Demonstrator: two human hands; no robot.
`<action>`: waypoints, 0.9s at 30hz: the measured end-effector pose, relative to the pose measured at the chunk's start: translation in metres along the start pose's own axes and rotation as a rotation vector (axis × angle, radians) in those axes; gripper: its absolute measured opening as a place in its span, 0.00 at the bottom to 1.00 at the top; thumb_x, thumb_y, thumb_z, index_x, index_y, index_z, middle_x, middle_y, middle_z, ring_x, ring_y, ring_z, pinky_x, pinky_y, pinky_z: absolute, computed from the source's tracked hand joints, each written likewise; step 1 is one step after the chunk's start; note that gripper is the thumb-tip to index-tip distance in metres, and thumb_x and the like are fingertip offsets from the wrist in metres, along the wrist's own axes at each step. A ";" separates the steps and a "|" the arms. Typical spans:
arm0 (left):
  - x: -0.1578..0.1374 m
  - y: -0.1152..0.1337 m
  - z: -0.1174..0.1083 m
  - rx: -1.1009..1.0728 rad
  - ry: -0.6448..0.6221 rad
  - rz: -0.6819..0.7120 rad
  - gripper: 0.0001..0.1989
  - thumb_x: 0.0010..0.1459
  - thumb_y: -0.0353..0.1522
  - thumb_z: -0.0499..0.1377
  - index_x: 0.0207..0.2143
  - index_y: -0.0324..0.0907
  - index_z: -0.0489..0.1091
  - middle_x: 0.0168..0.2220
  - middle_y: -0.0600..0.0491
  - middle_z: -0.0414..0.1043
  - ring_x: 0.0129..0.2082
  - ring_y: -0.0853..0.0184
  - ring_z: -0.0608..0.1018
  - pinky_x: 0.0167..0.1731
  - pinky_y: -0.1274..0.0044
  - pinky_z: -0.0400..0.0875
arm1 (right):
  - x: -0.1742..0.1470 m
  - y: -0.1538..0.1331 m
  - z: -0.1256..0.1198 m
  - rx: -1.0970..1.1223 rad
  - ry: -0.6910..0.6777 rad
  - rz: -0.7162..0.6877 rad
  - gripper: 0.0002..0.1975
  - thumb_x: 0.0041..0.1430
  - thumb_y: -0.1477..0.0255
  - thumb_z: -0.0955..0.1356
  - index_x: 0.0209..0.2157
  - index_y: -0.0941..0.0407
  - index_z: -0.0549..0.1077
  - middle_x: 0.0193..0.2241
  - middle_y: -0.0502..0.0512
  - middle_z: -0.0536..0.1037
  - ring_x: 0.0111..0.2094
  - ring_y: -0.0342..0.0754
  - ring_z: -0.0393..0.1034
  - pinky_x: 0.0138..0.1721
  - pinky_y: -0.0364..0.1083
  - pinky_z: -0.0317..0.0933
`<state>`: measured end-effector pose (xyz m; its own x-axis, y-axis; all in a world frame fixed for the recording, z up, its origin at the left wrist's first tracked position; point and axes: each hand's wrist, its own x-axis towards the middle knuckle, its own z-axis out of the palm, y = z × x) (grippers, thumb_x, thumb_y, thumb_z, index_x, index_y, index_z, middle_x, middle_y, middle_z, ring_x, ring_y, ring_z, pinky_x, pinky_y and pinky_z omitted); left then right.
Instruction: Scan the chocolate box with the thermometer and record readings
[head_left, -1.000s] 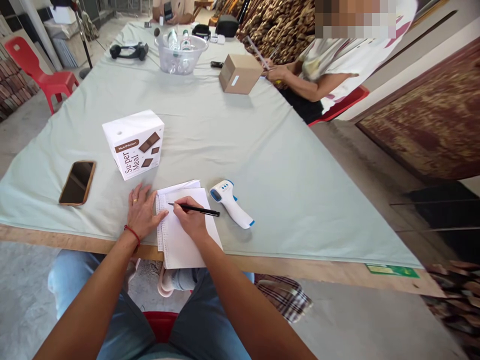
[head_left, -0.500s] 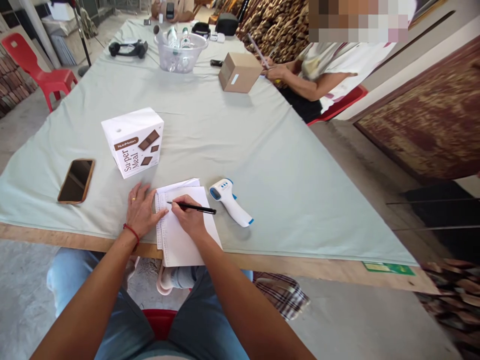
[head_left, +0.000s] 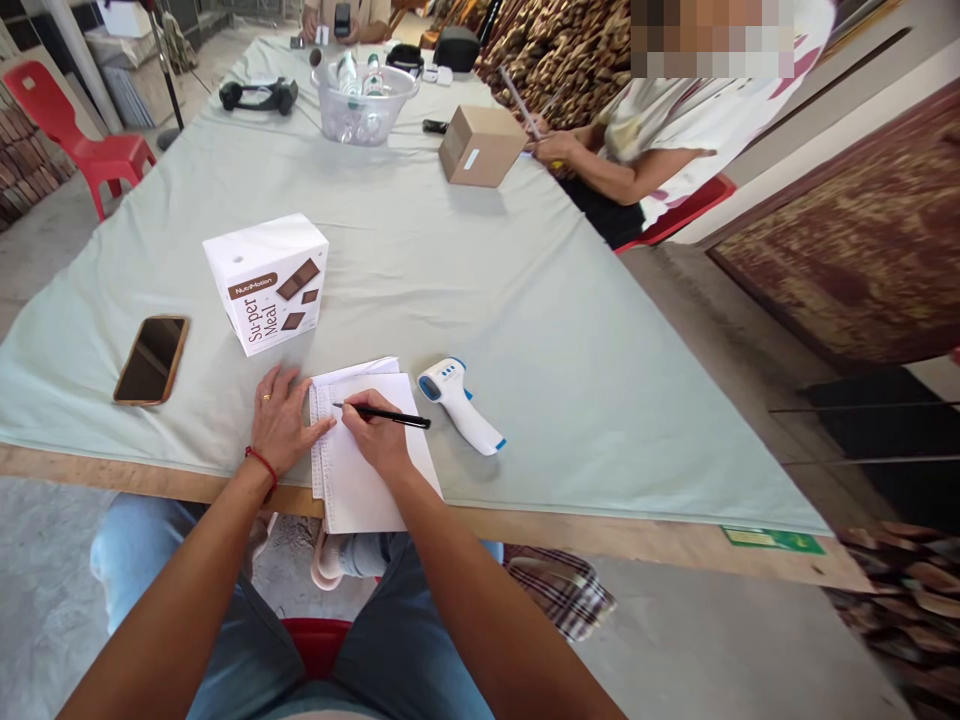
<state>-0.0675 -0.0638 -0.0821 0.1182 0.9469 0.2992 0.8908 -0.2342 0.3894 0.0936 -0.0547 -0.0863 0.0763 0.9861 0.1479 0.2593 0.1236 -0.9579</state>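
A notebook (head_left: 367, 500) lies at the near edge of the table, its top page mostly blank with small writing along the left side. My right hand (head_left: 377, 435) rests on the page and is closed around a black pen (head_left: 397, 414), whose tip points left at the page's upper left. With fingers spread, my left hand (head_left: 283, 420) lies flat on the cloth, its thumb over the notebook's left edge. Just right of the notebook is a white and blue infrared thermometer (head_left: 461, 405). Beyond my left hand stands a white "Super Meal" box (head_left: 270, 285).
A phone (head_left: 152, 360) lies at the left of the cloth-covered table (head_left: 600, 400). Farther off are a cardboard box (head_left: 482, 147), a clear plastic basin (head_left: 364, 115) with bottles, and a black headset-like object (head_left: 258, 97). One person (head_left: 637, 160) sits at the right, another at the far end.
Almost nothing differs. The view has shifted very slightly, while both hands, the pen and the notebook keep their places.
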 end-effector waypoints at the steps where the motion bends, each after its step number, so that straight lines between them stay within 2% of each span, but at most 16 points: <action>1: 0.000 0.000 0.000 0.001 0.002 0.001 0.28 0.51 0.43 0.66 0.52 0.41 0.68 0.58 0.42 0.64 0.65 0.47 0.57 0.63 0.56 0.54 | 0.000 0.000 0.000 -0.004 -0.001 0.001 0.06 0.47 0.65 0.64 0.23 0.52 0.68 0.21 0.48 0.73 0.24 0.46 0.66 0.29 0.46 0.62; 27: -0.001 0.000 0.001 -0.016 0.005 -0.014 0.28 0.51 0.43 0.66 0.52 0.41 0.68 0.58 0.42 0.64 0.65 0.47 0.57 0.63 0.57 0.54 | 0.000 -0.002 0.000 -0.032 -0.025 -0.008 0.07 0.46 0.63 0.63 0.22 0.52 0.66 0.20 0.47 0.71 0.23 0.46 0.65 0.30 0.47 0.61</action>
<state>-0.0670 -0.0645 -0.0827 0.1037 0.9489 0.2982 0.8852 -0.2247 0.4074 0.0931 -0.0547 -0.0842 0.0498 0.9877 0.1484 0.2900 0.1279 -0.9485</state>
